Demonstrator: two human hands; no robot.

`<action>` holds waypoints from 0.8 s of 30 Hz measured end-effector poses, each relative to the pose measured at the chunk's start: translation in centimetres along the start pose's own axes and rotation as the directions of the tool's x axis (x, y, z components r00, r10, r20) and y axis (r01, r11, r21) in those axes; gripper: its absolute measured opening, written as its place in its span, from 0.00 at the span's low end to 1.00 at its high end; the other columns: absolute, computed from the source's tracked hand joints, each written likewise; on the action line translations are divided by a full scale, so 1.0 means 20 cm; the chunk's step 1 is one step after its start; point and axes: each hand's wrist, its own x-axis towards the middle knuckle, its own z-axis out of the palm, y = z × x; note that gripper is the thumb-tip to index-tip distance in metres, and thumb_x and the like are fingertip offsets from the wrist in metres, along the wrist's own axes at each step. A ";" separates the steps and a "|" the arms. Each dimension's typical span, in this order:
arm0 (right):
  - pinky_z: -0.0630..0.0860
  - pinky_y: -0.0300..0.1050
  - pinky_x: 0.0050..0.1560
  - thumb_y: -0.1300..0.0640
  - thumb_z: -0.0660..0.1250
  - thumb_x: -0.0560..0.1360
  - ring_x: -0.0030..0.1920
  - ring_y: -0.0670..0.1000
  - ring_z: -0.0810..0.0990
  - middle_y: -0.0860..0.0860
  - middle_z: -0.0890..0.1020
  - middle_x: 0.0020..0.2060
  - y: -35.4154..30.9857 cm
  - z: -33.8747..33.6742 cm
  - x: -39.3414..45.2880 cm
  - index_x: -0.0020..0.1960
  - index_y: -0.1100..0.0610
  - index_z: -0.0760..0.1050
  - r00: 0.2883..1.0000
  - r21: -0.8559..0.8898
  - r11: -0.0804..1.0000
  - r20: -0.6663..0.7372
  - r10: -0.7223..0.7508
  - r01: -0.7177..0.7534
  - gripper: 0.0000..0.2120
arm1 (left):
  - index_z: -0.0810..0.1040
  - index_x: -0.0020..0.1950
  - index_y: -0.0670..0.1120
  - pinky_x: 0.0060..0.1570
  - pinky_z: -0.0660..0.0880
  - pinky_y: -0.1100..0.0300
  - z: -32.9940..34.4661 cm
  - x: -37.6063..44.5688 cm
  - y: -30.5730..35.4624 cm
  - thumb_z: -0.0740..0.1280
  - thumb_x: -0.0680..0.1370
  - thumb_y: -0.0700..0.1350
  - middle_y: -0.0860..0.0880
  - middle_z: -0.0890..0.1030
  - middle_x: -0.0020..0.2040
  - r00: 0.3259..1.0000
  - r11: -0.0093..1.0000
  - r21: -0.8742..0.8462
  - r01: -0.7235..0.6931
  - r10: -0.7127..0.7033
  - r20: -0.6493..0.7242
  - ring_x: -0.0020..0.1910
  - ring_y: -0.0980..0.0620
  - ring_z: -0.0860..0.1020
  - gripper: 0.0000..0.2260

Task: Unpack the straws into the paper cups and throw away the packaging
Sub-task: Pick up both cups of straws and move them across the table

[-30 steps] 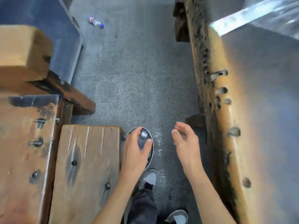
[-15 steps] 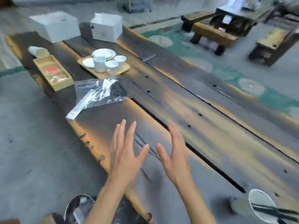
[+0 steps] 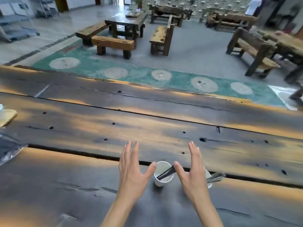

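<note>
A white paper cup (image 3: pixel 161 181) with black straws (image 3: pixel 166 172) leaning in it stands on the dark wooden table (image 3: pixel 147 128), between my two hands. A second white cup (image 3: pixel 208 177), mostly hidden behind my right hand, holds more dark straws (image 3: pixel 215 177). My left hand (image 3: pixel 132 169) hovers flat with fingers spread just left of the first cup. My right hand (image 3: pixel 191 172) hovers the same way just right of it. Neither hand holds anything. A clear plastic bag (image 3: pixel 8 150) lies at the table's left edge.
A wooden tray corner (image 3: pixel 6 117) shows at far left. Beyond the table lie a green floor mat (image 3: pixel 139 74), heavy wooden benches (image 3: pixel 113 45) and tables (image 3: pixel 127 25). A person (image 3: pixel 254 5) stands at the far right back.
My view swung from the floor and a bin, across the table's left end, to the two cups. Both hands rose over the table and now flank the nearer cup.
</note>
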 end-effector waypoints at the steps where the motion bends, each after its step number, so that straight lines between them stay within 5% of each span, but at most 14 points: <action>1: 0.55 0.51 0.76 0.43 0.65 0.72 0.79 0.48 0.53 0.39 0.58 0.76 0.06 -0.05 0.00 0.78 0.50 0.57 0.999 0.001 1.000 -0.022 0.027 -0.027 0.38 | 0.49 0.79 0.61 0.75 0.48 0.53 0.07 -0.01 0.03 0.63 0.70 0.67 0.52 0.51 0.81 0.999 1.000 -0.006 0.006 -0.005 0.036 0.80 0.53 0.47 0.41; 8: 0.51 0.48 0.76 0.42 0.63 0.74 0.78 0.42 0.50 0.39 0.57 0.77 0.35 -0.26 -0.03 0.79 0.49 0.54 0.987 -0.005 0.988 -0.055 0.151 -0.151 0.37 | 0.48 0.79 0.60 0.74 0.48 0.55 0.42 -0.09 0.09 0.65 0.68 0.66 0.52 0.50 0.81 0.981 0.998 0.011 0.062 -0.063 0.181 0.79 0.54 0.48 0.44; 12: 0.59 0.36 0.70 0.59 0.70 0.76 0.72 0.44 0.66 0.44 0.71 0.69 0.45 -0.31 -0.14 0.70 0.47 0.67 0.966 0.139 0.974 -0.162 0.203 -0.181 0.26 | 0.49 0.78 0.60 0.75 0.51 0.52 0.50 -0.15 0.04 0.71 0.67 0.62 0.55 0.50 0.80 0.964 0.988 -0.026 0.153 -0.143 0.222 0.78 0.57 0.49 0.46; 16: 0.68 0.45 0.62 0.63 0.73 0.73 0.61 0.53 0.75 0.44 0.78 0.55 0.61 -0.21 -0.33 0.59 0.50 0.73 0.887 0.229 0.905 -0.219 0.406 -0.358 0.18 | 0.49 0.79 0.57 0.75 0.54 0.52 0.54 -0.24 -0.05 0.79 0.65 0.52 0.56 0.53 0.79 0.922 0.929 -0.128 0.348 -0.315 0.224 0.78 0.56 0.52 0.51; 19: 0.68 0.51 0.65 0.60 0.77 0.70 0.65 0.55 0.73 0.49 0.77 0.60 0.74 -0.12 -0.37 0.65 0.52 0.70 0.812 0.287 0.801 -0.111 0.573 -0.526 0.27 | 0.49 0.79 0.53 0.75 0.53 0.55 0.59 -0.26 -0.11 0.80 0.64 0.47 0.56 0.55 0.78 0.877 0.869 -0.162 0.467 -0.431 0.211 0.77 0.55 0.54 0.53; 24: 0.60 0.47 0.73 0.63 0.77 0.70 0.75 0.51 0.63 0.51 0.67 0.72 0.83 -0.05 -0.26 0.77 0.58 0.57 0.726 0.424 0.639 0.068 0.684 -0.642 0.42 | 0.49 0.79 0.54 0.75 0.59 0.50 0.71 -0.23 -0.19 0.81 0.62 0.48 0.52 0.58 0.79 0.794 0.777 -0.187 0.602 -0.556 0.245 0.76 0.52 0.59 0.55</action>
